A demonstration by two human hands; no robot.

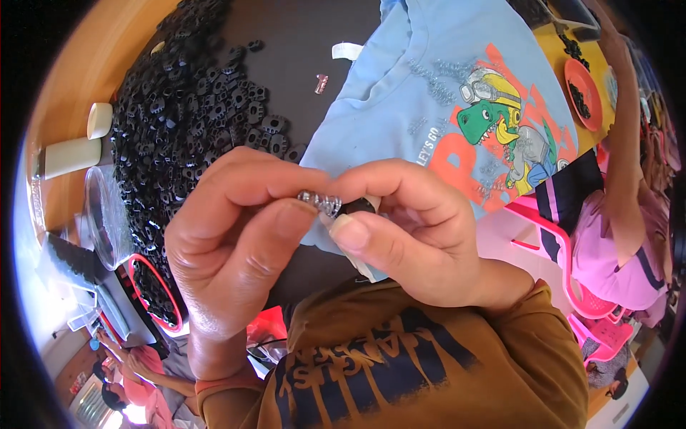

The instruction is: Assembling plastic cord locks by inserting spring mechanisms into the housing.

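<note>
Close together in the middle, my left hand and my right hand are both closed in a pinch. Between their fingertips is a small shiny, ridged, see-through piece; its exact kind I cannot make out. Something small and dark shows by my right fingers, mostly hidden. Beyond my hands lies a light blue T-shirt with a cartoon dinosaur print. Several tiny clear or silvery pieces are scattered on it. Left of the shirt spreads a big heap of black plastic hair-clip-like parts.
A small pinkish piece lies on the dark tabletop. At left stand a clear round container and a red-rimmed tray of black parts. An orange plate is at far right, near another person's arm and a pink chair.
</note>
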